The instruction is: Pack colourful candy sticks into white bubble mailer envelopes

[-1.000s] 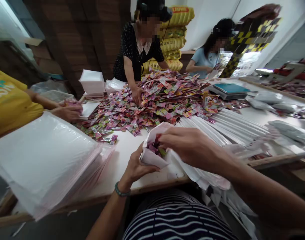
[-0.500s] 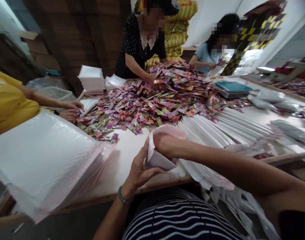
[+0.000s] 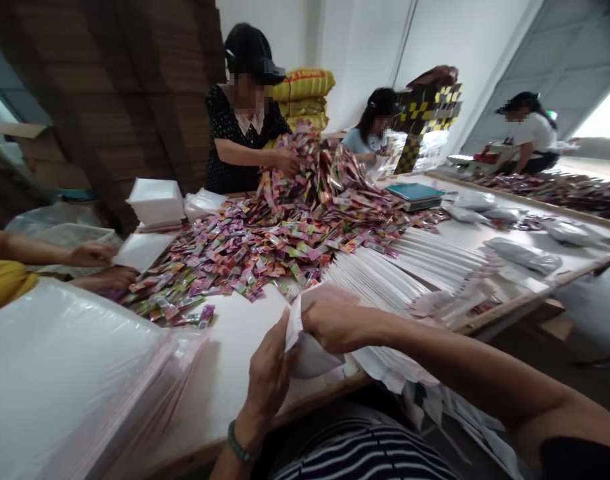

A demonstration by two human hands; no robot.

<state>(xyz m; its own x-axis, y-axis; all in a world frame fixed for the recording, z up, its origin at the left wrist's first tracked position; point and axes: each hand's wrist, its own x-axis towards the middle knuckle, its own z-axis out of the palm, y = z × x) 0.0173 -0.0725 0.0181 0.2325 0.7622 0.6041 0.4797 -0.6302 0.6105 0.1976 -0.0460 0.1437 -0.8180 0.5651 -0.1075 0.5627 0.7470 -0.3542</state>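
A white plastic bag [image 3: 312, 361] with a pinkish upper edge stands over the table's front edge, its mouth tilted up. My left hand [image 3: 269, 373] is closed round its left side, a green bracelet on the wrist. At the mouth of the bag my right hand [image 3: 332, 327] is curled, gripping near the rim; its fingertips are partly hidden. Beyond both hands spreads a large heap of small colourful sachets [image 3: 249, 247]. Just right of the bag, white flat bags [image 3: 379, 273] lie fanned in overlapping rows.
A thick stack of white bags [image 3: 79, 360] overhangs the front left. At the left, a person's hand [image 3: 92, 255] is near a white packet [image 3: 143, 252]. Another person's hand [image 3: 287, 162] reaches into the heap. A scale [image 3: 415, 193] and filled bags [image 3: 522, 255] sit at right.
The camera view has swung right, bringing another seated person into view. My right hand has drawn partly out of the bag to its mouth. The co-worker has raised sachets on the heap.
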